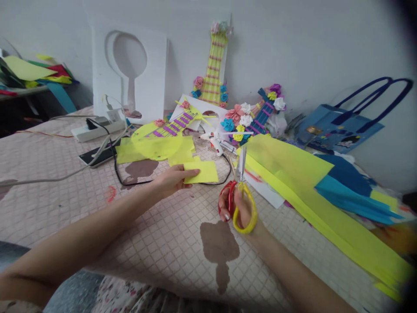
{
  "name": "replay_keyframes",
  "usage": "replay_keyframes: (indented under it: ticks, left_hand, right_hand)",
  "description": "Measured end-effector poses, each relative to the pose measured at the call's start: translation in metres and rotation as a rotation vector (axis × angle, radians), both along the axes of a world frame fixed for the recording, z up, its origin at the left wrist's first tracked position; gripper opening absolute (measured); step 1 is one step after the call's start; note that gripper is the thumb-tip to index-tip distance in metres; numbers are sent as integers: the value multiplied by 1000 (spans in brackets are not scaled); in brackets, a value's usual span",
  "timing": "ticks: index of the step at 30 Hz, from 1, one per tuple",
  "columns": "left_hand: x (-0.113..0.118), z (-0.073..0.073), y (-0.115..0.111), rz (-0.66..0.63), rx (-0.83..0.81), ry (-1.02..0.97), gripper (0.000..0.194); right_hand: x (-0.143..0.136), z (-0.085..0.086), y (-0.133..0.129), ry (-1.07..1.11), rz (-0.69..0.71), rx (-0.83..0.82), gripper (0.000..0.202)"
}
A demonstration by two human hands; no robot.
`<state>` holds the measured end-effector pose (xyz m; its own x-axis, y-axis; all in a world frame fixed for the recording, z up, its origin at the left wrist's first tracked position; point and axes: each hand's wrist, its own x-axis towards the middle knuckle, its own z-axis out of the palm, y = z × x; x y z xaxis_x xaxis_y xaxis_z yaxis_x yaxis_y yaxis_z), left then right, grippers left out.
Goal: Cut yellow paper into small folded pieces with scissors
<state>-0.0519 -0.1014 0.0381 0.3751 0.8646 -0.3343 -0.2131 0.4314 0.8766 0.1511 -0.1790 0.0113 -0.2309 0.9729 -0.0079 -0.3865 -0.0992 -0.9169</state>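
Observation:
Between the thumb and fingers of my left hand [174,179] is a small yellow rectangular piece [206,171], held above the table. My right hand [243,208] has its fingers through the handles of scissors [241,167], one handle red and the other yellow. The scissor blades point up and away from me, to the right of the yellow piece and apart from it. Just beyond the blades lies a long folded yellow sheet [286,161]. More yellow material [153,148] rests behind my left hand.
A white glue gun [213,141] with a black cord sits mid-table. Flower-trimmed guitar shapes [213,78] stand behind it. At left are a power strip [97,129] and phone [94,157]; a blue bag [339,126] is at right. Quilted cloth [156,248] covers the table.

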Motion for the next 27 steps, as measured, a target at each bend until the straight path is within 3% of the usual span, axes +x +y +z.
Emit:
replay_keyframes:
  ticks: [4,11,27]
  left_hand:
    - [-6,3,9,77,-23,-56,17]
    - [-12,8,17,228,-58,-114,15]
    - [-14,4,20,221,-15,-113,23]
  right_hand:
    - [-7,7,-10,122,238,-70,64]
    - [-18,-5,-24,271,515,-203,67]
    - [-18,-4,-24,263,557,-223,71]
